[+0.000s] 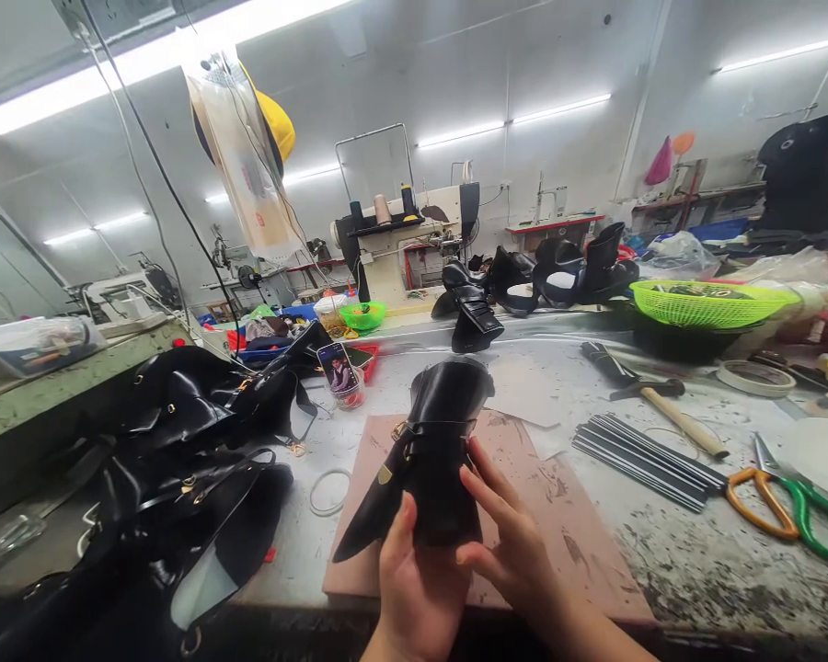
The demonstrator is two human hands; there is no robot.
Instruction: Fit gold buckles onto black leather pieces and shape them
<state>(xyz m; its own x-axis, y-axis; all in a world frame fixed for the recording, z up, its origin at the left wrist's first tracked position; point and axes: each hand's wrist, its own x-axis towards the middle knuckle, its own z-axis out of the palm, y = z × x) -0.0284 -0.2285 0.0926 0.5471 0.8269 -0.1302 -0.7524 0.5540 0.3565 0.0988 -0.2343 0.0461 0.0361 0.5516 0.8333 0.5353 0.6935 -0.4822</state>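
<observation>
A black leather boot upper [442, 469], with straps and gold-coloured buckles on its left side, stands tilted over a brownish-pink board [558, 515]. My left hand [420, 588] grips its lower left part, the thumb in front and the other fingers hidden behind. On the right edge of the same piece, my right hand [507, 533] closes with its fingers slightly apart. A heap of black boot uppers [200, 405] with buckles lies to the left of my hands. Several more formed uppers [558, 276] stand at the back of the table.
Right of the board lie black strips [645, 460], a hammer [686, 423], orange-handled scissors [763, 501], green-handled scissors [818, 524] and a tape roll [755, 377]. A green basket [714, 303] stands behind them. A phone [338, 370] leans upright beyond the board, before a sewing machine [414, 225].
</observation>
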